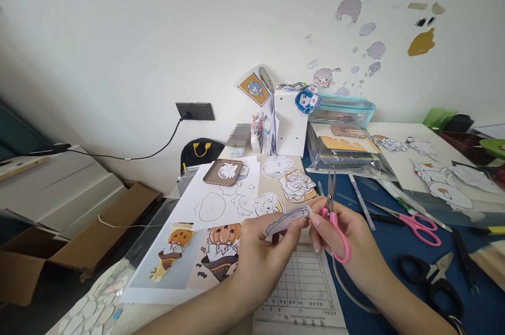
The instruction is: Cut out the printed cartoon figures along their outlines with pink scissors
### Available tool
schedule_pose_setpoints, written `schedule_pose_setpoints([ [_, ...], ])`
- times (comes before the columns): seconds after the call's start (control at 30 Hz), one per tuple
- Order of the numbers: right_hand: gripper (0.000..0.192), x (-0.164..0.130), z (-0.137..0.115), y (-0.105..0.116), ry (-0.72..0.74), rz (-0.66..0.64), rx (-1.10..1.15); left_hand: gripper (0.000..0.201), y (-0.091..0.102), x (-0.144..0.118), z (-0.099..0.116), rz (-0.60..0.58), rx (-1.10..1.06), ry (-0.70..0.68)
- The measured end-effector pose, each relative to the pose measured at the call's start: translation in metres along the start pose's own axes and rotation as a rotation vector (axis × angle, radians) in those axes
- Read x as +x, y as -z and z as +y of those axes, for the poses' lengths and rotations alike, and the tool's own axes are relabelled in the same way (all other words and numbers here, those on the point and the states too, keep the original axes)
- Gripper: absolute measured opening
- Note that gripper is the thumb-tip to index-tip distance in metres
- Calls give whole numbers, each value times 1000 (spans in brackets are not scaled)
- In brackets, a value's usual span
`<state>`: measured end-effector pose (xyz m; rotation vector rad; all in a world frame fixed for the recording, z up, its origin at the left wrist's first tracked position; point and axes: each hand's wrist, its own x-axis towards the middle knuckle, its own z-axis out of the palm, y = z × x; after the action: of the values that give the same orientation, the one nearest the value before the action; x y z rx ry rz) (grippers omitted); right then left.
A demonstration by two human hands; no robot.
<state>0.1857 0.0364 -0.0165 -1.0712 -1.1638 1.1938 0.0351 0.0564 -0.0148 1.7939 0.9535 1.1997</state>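
Observation:
My left hand (263,251) pinches a small paper cutout (287,219) with a grey, wavy outline, held above the table. My right hand (347,243) grips small pink-handled scissors (335,219), their blades pointing up and almost closed, right beside the cutout's right edge. Both hands hover over a printed grid sheet (302,287). Under and beyond them lie sheets with cartoon drawings: a pumpkin figure (221,251), an ice-cream figure (171,251) and line-art shapes on white paper (221,201).
A second pair of pink scissors (418,224) and black scissors (434,277) lie on the blue mat at right. A brown tray (223,172), a white box (291,122), plastic pouches (343,151) and sticker sheets (437,172) crowd the back. An open cardboard box (74,240) sits on the floor at left.

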Motion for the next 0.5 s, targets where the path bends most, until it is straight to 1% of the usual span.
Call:
schedule_pose_setpoints([
  [0.2,25,0,1,2,-14,-9,28,37,-3,-2,0,32,-54,14],
  [0.3,25,0,2,3,-7,-1,24,37,-1,0,0,82,-87,60],
  [0.43,25,0,2,4,7,-11,6,43,2,3,1,134,-143,135],
  [0.5,25,0,2,4,13,-17,-10,40,3,4,1,147,-174,163],
])
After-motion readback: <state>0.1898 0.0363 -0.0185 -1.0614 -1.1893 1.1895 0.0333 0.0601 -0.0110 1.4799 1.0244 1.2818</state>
